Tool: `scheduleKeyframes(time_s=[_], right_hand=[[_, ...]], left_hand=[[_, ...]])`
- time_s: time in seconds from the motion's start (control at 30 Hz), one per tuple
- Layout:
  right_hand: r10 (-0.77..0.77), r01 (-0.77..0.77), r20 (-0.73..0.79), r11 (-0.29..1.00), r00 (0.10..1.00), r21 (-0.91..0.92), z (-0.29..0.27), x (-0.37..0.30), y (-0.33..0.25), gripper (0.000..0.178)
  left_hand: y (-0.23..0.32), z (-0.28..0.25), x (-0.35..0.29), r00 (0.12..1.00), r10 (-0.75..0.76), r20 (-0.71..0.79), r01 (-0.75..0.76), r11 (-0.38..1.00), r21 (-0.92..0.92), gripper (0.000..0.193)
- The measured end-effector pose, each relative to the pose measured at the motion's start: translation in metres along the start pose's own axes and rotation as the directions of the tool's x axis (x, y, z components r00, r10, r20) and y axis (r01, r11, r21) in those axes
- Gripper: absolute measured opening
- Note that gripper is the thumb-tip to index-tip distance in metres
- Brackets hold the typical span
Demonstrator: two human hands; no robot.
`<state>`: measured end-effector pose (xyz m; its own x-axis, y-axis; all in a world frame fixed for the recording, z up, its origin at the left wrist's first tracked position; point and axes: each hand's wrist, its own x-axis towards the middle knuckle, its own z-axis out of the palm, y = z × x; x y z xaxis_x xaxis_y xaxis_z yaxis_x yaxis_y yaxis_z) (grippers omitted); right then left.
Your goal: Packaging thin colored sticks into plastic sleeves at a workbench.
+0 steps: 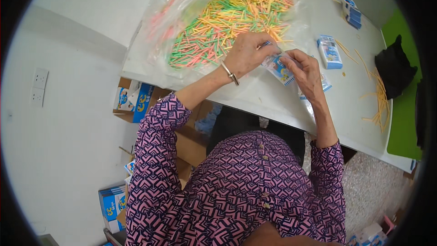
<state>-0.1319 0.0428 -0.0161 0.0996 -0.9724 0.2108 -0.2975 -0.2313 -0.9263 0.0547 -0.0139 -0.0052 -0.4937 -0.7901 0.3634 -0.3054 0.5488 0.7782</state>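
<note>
Over the table's front part, both my hands hold a small blue-and-white plastic packet [278, 69]. My left hand [248, 53], with a bangle at its wrist, pinches the packet's upper end. My right hand [306, 70] grips its right side with thumb and fingers. What is inside the packet cannot be made out. Partly under my right hand lies another packet [326, 84]. Just beyond my left hand, a heap of thin pink, green, yellow and orange sticks [218, 29] fills a large clear plastic bag [159, 9].
Farther right on the white table [268, 98] lie a blue-and-white packet [329, 52], a stack of packets [350, 11] and loose yellow sticks [380, 100]. A black cloth item [395, 68] sits by a green panel [403, 118]. Open cartons [143, 102] stand below the table's left end.
</note>
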Motion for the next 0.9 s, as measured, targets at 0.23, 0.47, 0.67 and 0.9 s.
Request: scheduleKeyframes(time_s=[0.23, 0.47, 0.67, 0.9], right_hand=[[0.077, -0.079, 0.068, 0.996, 0.995, 0.029, 0.018, 0.001, 0.007, 0.02], [0.071, -0.076, 0.123, 0.996, 0.99, 0.037, 0.033, 0.004, 0.001, 0.023], [-0.003, 0.004, 0.132, 1.0, 0.991, -0.008, 0.038, 0.009, 0.011, 0.018], [-0.508, 0.524, 0.152, 0.846, 0.848, -0.1, 0.074, 0.01, 0.028, 0.014]], left_hand=[[-0.008, -0.009, -0.026, 0.999, -0.046, -0.026, 0.048, 0.996, 0.079, 0.015], [-0.003, -0.025, -0.033, 1.0, -0.006, -0.028, 0.012, 0.968, 0.252, 0.016], [-0.022, -0.047, -0.022, 0.996, -0.087, 0.025, 0.083, 0.987, 0.135, 0.02], [-0.096, -0.099, 0.039, 0.998, 0.04, 0.049, -0.063, 0.723, 0.688, 0.023]])
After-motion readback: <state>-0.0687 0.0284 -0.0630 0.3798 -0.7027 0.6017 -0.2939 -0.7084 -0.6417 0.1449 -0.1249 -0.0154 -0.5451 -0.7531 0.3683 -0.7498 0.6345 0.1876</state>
